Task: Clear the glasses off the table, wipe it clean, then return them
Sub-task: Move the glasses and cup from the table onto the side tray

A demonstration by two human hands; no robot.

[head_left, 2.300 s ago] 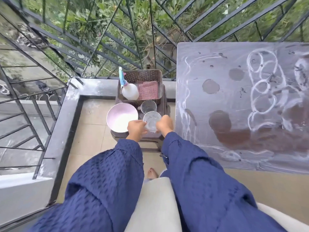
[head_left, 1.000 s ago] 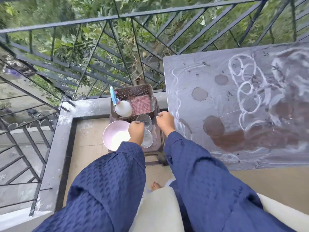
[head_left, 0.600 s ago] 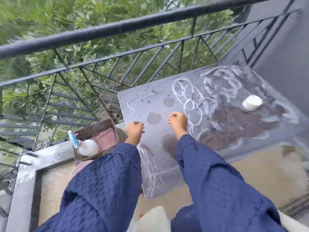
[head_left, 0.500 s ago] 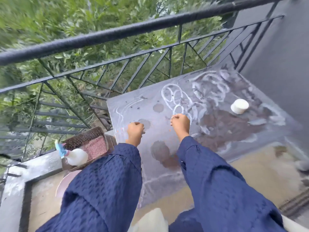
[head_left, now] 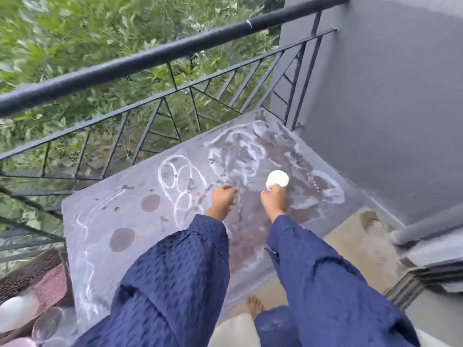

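glasses point(head_left: 47, 321): blurred, one cut by btm edge
white bottle point(head_left: 15, 314): blurred, cut at L edge
white cup point(head_left: 277, 179): base hid by right hand's point(head_left: 274, 200) grip
left hand point(head_left: 221, 200): fist, contents unclear

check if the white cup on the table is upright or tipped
Upright: the white cup stands on the table, round top facing up.

Black railing point(head_left: 150, 56) fronts green foliage point(head_left: 75, 26), beside grey wall point(head_left: 388, 96).

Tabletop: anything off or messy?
Yes. The table is smeared with white rings and streaks, a brownish wet patch spreads across its middle, and one white cup is not yet cleared, beside the right hand.
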